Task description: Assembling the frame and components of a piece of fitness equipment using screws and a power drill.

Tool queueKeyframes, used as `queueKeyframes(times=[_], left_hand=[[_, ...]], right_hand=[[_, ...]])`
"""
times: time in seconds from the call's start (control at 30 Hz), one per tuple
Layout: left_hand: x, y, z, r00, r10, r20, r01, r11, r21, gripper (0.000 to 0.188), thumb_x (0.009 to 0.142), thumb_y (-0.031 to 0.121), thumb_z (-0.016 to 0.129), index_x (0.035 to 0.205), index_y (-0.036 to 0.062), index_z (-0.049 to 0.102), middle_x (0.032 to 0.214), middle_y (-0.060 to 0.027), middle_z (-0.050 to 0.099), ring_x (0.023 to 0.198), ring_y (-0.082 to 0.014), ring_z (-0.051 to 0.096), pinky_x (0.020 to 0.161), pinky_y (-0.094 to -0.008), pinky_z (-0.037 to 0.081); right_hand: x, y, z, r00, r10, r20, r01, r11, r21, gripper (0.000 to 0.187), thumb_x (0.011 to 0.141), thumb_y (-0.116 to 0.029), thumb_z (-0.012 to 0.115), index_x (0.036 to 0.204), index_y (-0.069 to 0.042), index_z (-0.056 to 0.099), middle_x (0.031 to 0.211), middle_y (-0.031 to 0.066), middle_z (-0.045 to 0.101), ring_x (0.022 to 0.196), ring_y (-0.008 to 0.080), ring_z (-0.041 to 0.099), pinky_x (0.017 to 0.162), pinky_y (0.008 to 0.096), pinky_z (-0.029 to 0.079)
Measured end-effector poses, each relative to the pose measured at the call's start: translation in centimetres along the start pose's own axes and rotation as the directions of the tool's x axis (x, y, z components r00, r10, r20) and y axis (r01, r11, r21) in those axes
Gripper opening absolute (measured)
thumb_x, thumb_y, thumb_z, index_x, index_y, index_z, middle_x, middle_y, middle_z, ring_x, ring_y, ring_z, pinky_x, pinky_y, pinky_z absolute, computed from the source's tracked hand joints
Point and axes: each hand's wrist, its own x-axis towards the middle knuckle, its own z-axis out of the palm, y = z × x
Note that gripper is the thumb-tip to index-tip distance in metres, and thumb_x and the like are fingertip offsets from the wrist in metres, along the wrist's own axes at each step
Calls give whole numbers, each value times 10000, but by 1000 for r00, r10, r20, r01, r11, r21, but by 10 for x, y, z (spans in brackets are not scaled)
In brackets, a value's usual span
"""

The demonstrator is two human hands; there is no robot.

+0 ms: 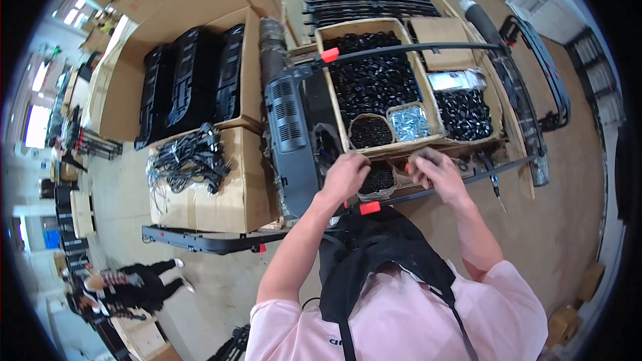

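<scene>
My left hand [345, 175] is closed, its fingers bunched together at the near edge of a large parts box [436, 135]. Whatever its fingertips may hold is hidden. My right hand [436, 172] is closed too, fingers curled toward the thumb. A small orange-red bit shows by its fingertips; I cannot tell if it is held. Between my hands sits a small box of black screws [378, 182]. Just beyond are a tub of dark screws [371, 132], a tub of silver screws [409, 123] and a heap of glossy black parts [374, 80].
A long black frame [428, 190] with red corner pieces lies across the boxes. At left are a grey vented panel [287, 113], bundled black cables [190, 160] on a carton, and a carton of black mouldings [194, 80]. A screwdriver-like tool [495, 184] hangs at right. Another person [127, 287] is lower left.
</scene>
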Motion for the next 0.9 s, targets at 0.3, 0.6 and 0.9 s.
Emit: queueKeyframes(times=[0.3,0.6,0.9], left_hand=[[67,-56,118,522,16,853,-534,785,313,486,927,89,652,1400,194,615,1446,-206,567,1338,-412,588,1072,-522,534],[77,-71,131,464,101,880,-579,786,215,585,870,114,749,1402,149,510,1540,-309,460,1338,-459,575,1027,-524,564],[65,-87,141,594,78,801,-478,835,273,318,896,111,642,1204,49,593,1211,-240,601,1084,-389,687,909,-487,587]], right_hand=[[-126,75,-34,968,232,-97,-232,973,10,259,1016,-264,652,1060,-14,703,902,63,732,735,111,674,602,255,493],[-64,215,-54,829,485,-279,-444,873,201,297,1008,-300,656,1054,-11,706,864,50,711,698,124,647,592,298,489],[92,301,-28,782,537,-316,-240,727,643,287,1013,-282,696,1152,-32,671,972,58,693,752,186,681,610,335,557]])
